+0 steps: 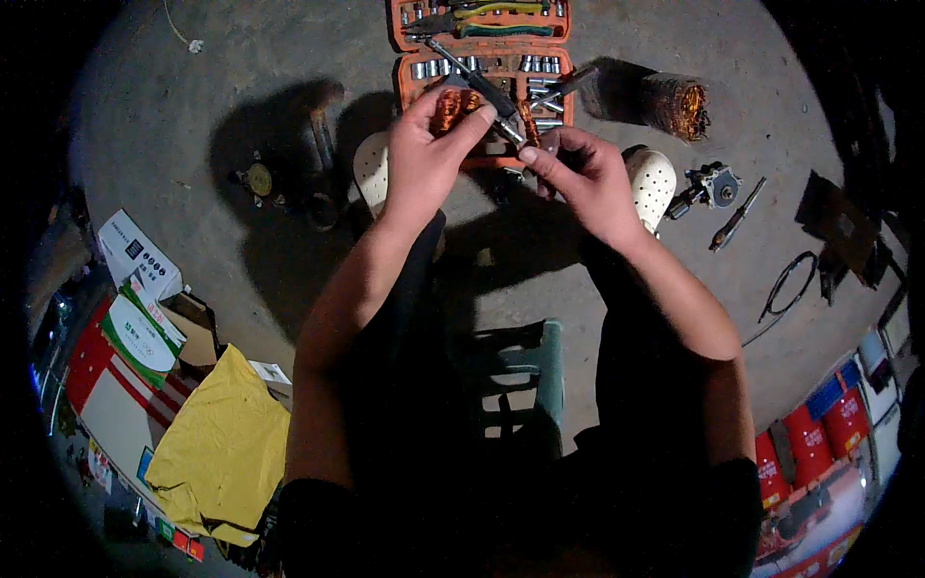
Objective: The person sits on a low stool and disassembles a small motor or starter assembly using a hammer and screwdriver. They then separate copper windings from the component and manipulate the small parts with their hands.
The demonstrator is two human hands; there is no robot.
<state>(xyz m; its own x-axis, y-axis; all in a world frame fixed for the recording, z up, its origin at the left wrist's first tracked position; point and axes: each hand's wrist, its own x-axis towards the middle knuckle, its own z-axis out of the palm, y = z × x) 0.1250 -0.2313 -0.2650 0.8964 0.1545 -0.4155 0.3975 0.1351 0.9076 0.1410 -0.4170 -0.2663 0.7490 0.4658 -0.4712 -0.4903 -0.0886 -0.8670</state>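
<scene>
My left hand (422, 166) is closed, thumb pressed along a socket driver (489, 93) with a dark grip and bright metal ends. The driver slants down to the right, above the open orange tool case. Orange copper windings (448, 112) show beside my left fingers, and more copper is visible near my right fingertips; what carries them is partly hidden. At the driver's lower end, my right hand (590, 183) is closed, thumb and fingers around the metal tip. Whether it also holds a small part there cannot be made out.
The tool case (412, 82) holds sockets and pliers (506, 30). A copper-wound cylinder (674, 106) lies to its right. A hammer (321, 135), a metal mechanism (715, 187) and a screwdriver-like tool (738, 214) lie on the floor. A green stool (549, 376) is below me; a yellow sheet (217, 438) sits left.
</scene>
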